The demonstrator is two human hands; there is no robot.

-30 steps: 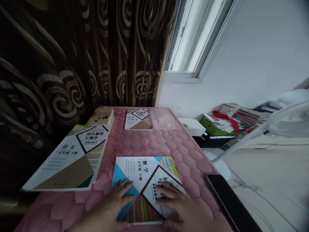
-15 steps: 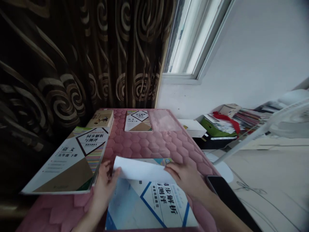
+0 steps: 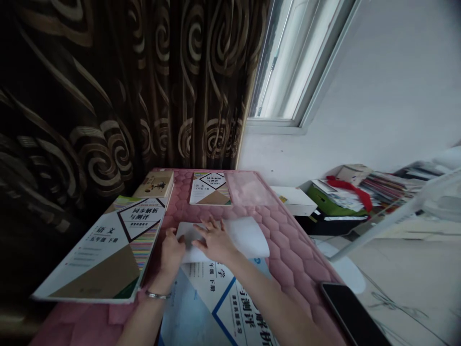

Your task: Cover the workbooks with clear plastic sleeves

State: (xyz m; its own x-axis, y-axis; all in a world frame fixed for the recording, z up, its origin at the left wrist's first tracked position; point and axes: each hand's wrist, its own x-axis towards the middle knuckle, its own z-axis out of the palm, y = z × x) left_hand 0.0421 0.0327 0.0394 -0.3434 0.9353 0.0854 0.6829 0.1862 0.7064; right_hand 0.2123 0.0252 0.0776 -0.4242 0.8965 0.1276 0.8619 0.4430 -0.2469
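Observation:
A blue-and-white workbook [image 3: 201,302] lies in front of me, printed with Chinese characters. Across its far end is a white sheet of paper [image 3: 248,235], whose right side curves up a little. My right hand [image 3: 216,242] is spread over the sheet, fingers apart and pressing on its left half. At the sheet's left edge my left hand [image 3: 172,252] has its fingers curled and the thumb on the paper, gripping that edge. A bracelet circles the left wrist. My right forearm hides part of the workbook's cover.
On the pink quilted tabletop [image 3: 284,245], a stack of workbooks [image 3: 104,250] stands at left, a tan box-like stack [image 3: 154,184] behind it. Farther back are a smaller workbook [image 3: 211,190] and a clear sheet [image 3: 250,189]. A phone [image 3: 351,312] lies at right. A dark curtain [image 3: 108,96] hangs alongside.
My right hand has left the sheet's right end and moved left, now flat on it. The sheet, raised before, lies lower and farther away. My left hand stays at its left edge.

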